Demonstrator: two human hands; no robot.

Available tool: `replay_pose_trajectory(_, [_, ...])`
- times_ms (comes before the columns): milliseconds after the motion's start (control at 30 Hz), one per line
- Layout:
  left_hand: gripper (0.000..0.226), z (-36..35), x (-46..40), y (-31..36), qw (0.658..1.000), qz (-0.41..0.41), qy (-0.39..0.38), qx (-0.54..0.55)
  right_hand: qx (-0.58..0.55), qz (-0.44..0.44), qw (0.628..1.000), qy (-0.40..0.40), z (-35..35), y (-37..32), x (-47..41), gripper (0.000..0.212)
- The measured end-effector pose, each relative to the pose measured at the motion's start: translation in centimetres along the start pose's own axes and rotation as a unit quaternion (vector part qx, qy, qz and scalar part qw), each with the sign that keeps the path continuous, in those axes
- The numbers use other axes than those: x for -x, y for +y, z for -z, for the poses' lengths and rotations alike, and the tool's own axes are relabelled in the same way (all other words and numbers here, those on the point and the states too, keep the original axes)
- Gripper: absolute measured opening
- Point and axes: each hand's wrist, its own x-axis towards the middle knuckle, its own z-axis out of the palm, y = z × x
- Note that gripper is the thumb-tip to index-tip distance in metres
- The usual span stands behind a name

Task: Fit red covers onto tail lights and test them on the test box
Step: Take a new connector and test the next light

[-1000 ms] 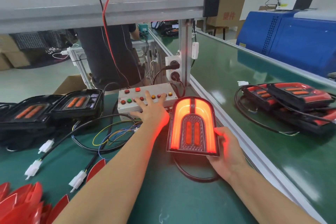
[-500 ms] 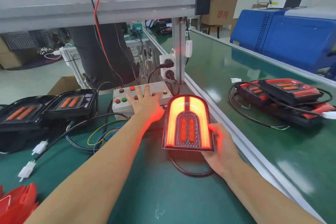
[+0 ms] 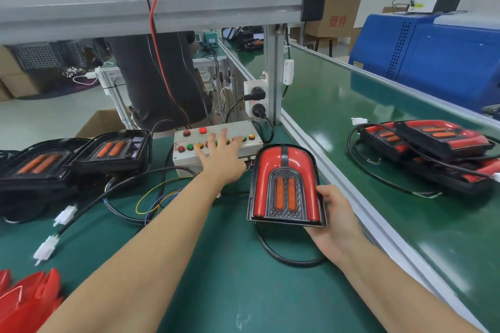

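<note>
From my head camera: my left hand (image 3: 220, 162) lies flat-fingered on the test box (image 3: 216, 143) buttons; my right hand (image 3: 334, 220) grips the unlit, covered tail light (image 3: 284, 186) just beside it. Testing step, I judge; next needs another button pressed.

We stand at a factory assembly line: a green conveyor belt (image 3: 378, 121), aluminium framing (image 3: 162, 0), a button-studded test box (image 3: 216, 143) and stacked tail lights (image 3: 433, 143).
</note>
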Motion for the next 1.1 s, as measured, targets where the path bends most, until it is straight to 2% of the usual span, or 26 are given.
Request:
replay_pose_trajectory(100, [0.065, 1.6, 1.8, -2.1, 0.981, -0.015, 0.135, 0.135, 0.025, 0.001, 0.999, 0.027, -0.1, -0.1, -0.2, 0.02])
replay_pose_trajectory(133, [0.057, 2.4, 2.4, -3.1, 0.969, -0.019, 0.166, 0.184, 0.04, 0.005, 0.998, 0.038, -0.3, -0.1, -0.2, 0.022])
replay_pose_trajectory(167, [0.049, 3.0, 3.0, -4.1, 0.962, -0.026, 0.161, 0.22, 0.06, 0.007, 0.997, 0.051, -0.6, -0.1, -0.2, 0.024])
replay_pose_trajectory(233, [0.037, 3.9, 4.6, -5.8, 0.972, -0.062, 0.065, 0.217, 0.132, 0.013, 0.988, 0.083, -1.2, -0.3, -0.3, 0.026])
replay_pose_trajectory(300, [0.032, 3.9, 6.2, -7.1, 0.987, -0.117, -0.048, 0.1, 0.268, 0.041, 0.955, 0.119, -1.7, -1.0, -0.3, 0.02])
replay_pose_trajectory(333, [0.036, 3.5, 6.8, -7.5, 0.987, -0.139, -0.072, 0.028, 0.363, 0.076, 0.918, 0.141, -1.9, -1.4, -0.4, 0.015])
replay_pose_trajectory(367, [0.038, 2.9, 7.2, -7.9, 0.984, -0.159, -0.07, -0.03, 0.472, 0.129, 0.856, 0.166, -2.1, -1.7, -0.3, 0.017])
replay_pose_trajectory(400, [0.037, 2.2, 7.5, -8.1, 0.981, -0.175, -0.048, -0.063, 0.572, 0.202, 0.774, 0.184, -2.6, -1.8, -0.1, 0.022])
replay_pose_trajectory(467, [0.026, 1.4, 8.0, -8.1, 0.979, -0.195, 0.022, -0.058, 0.673, 0.358, 0.626, 0.165, -4.5, -1.4, 0.6, 0.032])
replay_pose_trajectory(533, [0.018, 1.5, 8.2, -8.2, 0.976, -0.207, 0.073, 0.006, 0.739, 0.399, 0.538, 0.072, -7.1, 0.0, 1.0, 0.03])
replay_pose_trajectory(600, [0.013, 2.2, 8.4, -8.3, 0.971, -0.214, 0.078, 0.075, 0.797, 0.362, 0.483, -0.017, -9.2, 1.9, 0.7, 0.034])
replay_pose_trajectory(667, [0.017, 2.9, 9.0, -8.1, 0.967, -0.19, 0.061, 0.158, 0.822, 0.327, 0.461, -0.066, -10.7, 3.5, -0.2, 0.039])
replay_pose_trajectory(767, [0.019, 3.6, 9.6, -8.4, 0.964, -0.172, 0.057, 0.192, 0.823, 0.313, 0.467, -0.085, -11.5, 4.7, -1.2, 0.036])
replay_pose_trajectory(967, [0.013, 4.2, 9.8, -9.5, 0.955, -0.278, 0.099, 0.027, 0.836, 0.32, 0.44, -0.071, -11.7, 4.8, -0.9, 0.025])
replay_pose_trajectory(1000, [0.013, 4.3, 9.7, -10.1, 0.953, -0.279, 0.114, -0.002, 0.841, 0.318, 0.434, -0.063, -11.4, 4.7, -0.8, 0.024])
replay_pose_trajectory(1100, [0.015, 5.2, 9.6, -12.8, 0.974, -0.189, 0.123, -0.023, 0.852, 0.304, 0.424, -0.046, -10.3, 3.8, -0.2, 0.023])
